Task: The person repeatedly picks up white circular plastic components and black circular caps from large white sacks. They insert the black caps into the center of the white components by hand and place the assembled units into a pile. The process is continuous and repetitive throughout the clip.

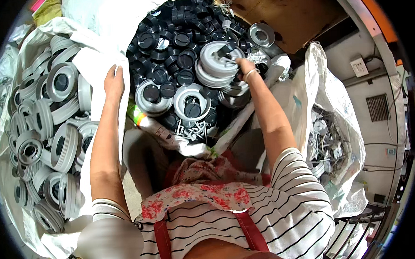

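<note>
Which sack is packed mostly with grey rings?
The left sack, beside the left hand: grey rings crowd it, while the middle sack holds mostly black caps and the right sack pale scraps.

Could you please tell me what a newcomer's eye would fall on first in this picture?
Probably the heap of black caps at the top centre. Next would come the grey rings crammed into the white sack on the left, then the grey stack by the right hand.
</note>
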{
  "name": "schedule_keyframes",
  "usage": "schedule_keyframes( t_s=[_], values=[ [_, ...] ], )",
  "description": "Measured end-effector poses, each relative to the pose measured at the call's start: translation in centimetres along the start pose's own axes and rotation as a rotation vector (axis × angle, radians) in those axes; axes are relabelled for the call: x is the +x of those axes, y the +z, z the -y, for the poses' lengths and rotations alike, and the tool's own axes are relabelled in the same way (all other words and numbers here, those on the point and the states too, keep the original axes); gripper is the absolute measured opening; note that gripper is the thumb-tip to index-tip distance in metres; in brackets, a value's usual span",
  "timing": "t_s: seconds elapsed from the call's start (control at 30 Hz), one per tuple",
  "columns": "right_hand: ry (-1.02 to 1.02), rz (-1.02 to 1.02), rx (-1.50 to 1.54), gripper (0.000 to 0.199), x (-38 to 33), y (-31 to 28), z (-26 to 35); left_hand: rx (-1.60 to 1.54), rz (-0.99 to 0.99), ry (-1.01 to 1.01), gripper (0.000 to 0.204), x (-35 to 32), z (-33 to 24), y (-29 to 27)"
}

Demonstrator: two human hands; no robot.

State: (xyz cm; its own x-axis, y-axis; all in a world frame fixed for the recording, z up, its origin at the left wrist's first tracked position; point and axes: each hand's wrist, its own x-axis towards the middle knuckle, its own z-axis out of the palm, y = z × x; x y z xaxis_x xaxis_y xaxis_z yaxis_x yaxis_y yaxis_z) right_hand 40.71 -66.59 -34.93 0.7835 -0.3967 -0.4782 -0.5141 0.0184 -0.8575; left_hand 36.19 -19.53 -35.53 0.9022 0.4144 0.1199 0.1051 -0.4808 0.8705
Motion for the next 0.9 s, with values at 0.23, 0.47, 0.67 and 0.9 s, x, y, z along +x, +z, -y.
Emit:
schedule_keyframes(
  t_s=[0.23,0.47,0.67,0.9],
  values=[
    [-0.123,0.431,-0.608,0.052,-6.8,1.1,3.3,0.020,0.038,0.162,0.047,-9.9,-11.5,-4.1],
    [-0.028,0.108,-0.240,0.052,2.6,-2.4,3.4,-0.246,0.299,-0.164,0.048,-12.1,-7.5,1.5],
    [0.084,-0.039,0.010,0.076,18.2,-7.0,-0.6,-0.096,0.288,-0.270,0.046,-10.1,2.2,4.6],
    [-0.028,-0.038,0.662,0.064,31.7,-4.4,-4.0,-0.374,-0.039,-0.851,0.063,-9.9,0.1,6.0]
  ],
)
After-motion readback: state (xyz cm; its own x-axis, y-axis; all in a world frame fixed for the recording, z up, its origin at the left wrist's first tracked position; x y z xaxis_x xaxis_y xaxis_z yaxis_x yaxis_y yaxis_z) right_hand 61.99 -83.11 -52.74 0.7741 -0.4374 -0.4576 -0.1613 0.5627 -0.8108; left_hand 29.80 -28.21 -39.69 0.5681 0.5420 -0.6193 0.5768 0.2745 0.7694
